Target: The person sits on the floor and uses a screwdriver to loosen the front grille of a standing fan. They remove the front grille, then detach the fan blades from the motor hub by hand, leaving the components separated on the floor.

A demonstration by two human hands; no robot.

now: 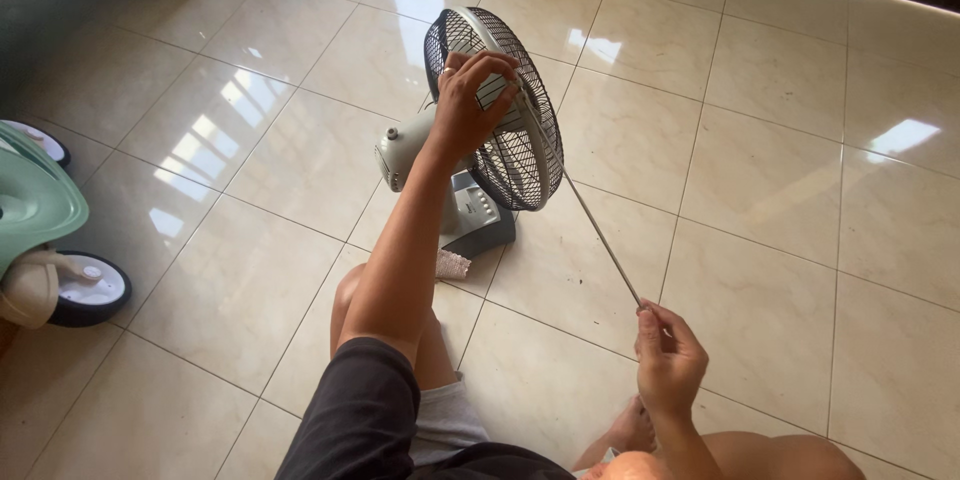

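A small table fan with a black wire cage and grey-green motor housing stands on the tiled floor in front of my knee. My left hand grips the top rim of the cage from behind. A thin grey band, the cage's rim strip, runs from the cage down to my right hand, which pinches its free end. The band is pulled straight and partly off the cage.
A child's ride-on toy in pale green with black wheels sits at the left edge. A small pinkish cloth lies by the fan's base. Beige glossy tiles spread to the right. My bare legs are folded below.
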